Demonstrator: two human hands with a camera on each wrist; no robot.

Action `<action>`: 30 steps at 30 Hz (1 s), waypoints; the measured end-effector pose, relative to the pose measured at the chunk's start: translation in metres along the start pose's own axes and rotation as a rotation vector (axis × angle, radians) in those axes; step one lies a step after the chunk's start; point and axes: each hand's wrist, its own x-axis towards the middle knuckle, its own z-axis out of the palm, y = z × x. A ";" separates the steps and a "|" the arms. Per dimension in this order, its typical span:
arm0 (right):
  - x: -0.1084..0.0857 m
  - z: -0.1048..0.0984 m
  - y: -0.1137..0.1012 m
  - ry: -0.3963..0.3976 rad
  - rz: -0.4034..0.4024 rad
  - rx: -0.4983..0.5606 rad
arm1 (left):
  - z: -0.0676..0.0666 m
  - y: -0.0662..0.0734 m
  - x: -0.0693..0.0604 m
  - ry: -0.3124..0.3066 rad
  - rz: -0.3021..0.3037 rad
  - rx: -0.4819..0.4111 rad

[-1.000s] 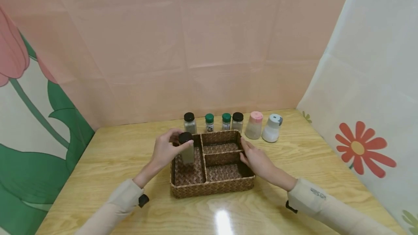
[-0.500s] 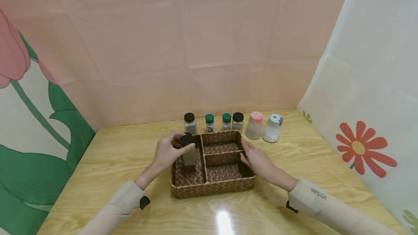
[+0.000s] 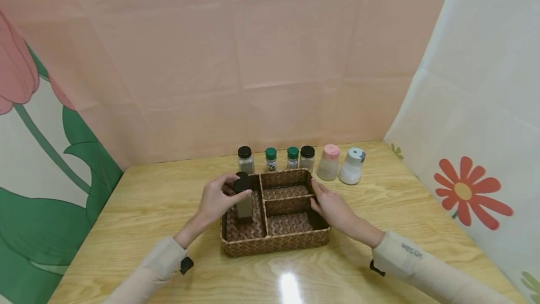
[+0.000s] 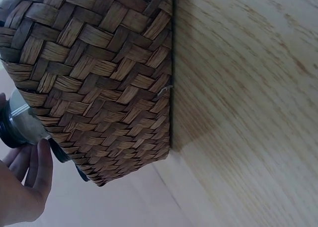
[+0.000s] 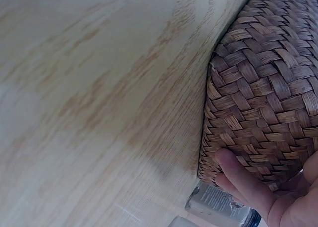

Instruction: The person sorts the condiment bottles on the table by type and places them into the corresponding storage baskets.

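Left hand (image 3: pixel 216 203), fingers clamped on one black-capped jar (image 3: pixel 244 208) in one basket (image 3: pixel 276 245), right hand (image 3: pixel 333 208) pinching its right edge, six containers (image 3: pixel 307 159) (two green-capped) near rear edge of table (image 3: pixel 152 201)

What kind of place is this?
Perhaps a staged tabletop corner: a pale yellow wood-grain table, a plain pink sheet behind it, and a white sheet printed with a red flower.
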 end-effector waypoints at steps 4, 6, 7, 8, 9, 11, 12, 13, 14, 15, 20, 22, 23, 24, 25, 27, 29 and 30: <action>0.000 0.000 0.000 -0.019 0.012 -0.001 | 0.000 -0.001 -0.002 -0.002 -0.007 0.018; 0.000 -0.001 -0.001 -0.041 0.033 -0.001 | 0.001 -0.001 -0.002 -0.002 -0.012 0.026; 0.001 -0.001 -0.001 -0.048 0.039 -0.003 | 0.001 -0.002 -0.002 -0.003 -0.012 0.024; 0.001 -0.001 -0.001 -0.054 0.044 -0.008 | 0.001 -0.002 -0.003 -0.006 -0.012 0.023; 0.001 -0.001 -0.001 -0.056 0.046 -0.010 | 0.001 -0.002 -0.003 -0.008 -0.011 0.023; 0.001 -0.001 -0.001 -0.052 0.043 -0.009 | 0.002 -0.003 -0.003 -0.013 -0.011 0.028; 0.001 -0.001 -0.001 -0.050 0.042 -0.009 | 0.002 -0.003 -0.003 -0.015 -0.008 0.030; 0.001 -0.001 -0.001 -0.050 0.041 -0.010 | 0.002 -0.003 -0.003 -0.018 -0.008 0.031; 0.001 -0.001 -0.001 -0.053 0.042 -0.010 | 0.002 -0.003 -0.004 -0.021 -0.008 0.036; 0.001 -0.002 -0.001 -0.055 0.043 -0.009 | 0.002 -0.003 -0.004 -0.022 -0.007 0.041; 0.001 -0.002 -0.002 -0.067 0.050 -0.008 | 0.002 -0.004 -0.005 -0.029 0.000 0.072; 0.001 -0.002 -0.002 -0.069 0.055 -0.009 | 0.003 -0.004 -0.005 -0.031 0.005 0.081; 0.001 -0.002 -0.002 -0.070 0.057 -0.007 | 0.003 -0.005 -0.006 -0.033 0.005 0.084; 0.001 -0.003 -0.002 -0.071 0.060 -0.007 | 0.003 -0.005 -0.006 -0.034 0.003 0.090; 0.001 -0.003 -0.002 -0.070 0.060 -0.006 | 0.003 -0.006 -0.007 -0.037 -0.002 0.092; 0.001 -0.002 -0.002 -0.070 0.063 -0.004 | 0.004 -0.008 -0.008 -0.043 -0.013 0.100; 0.001 -0.002 -0.002 -0.071 0.061 -0.001 | 0.004 -0.009 -0.009 -0.049 -0.025 0.111; 0.001 -0.001 -0.002 -0.072 0.060 0.000 | 0.005 -0.010 -0.009 -0.052 -0.029 0.119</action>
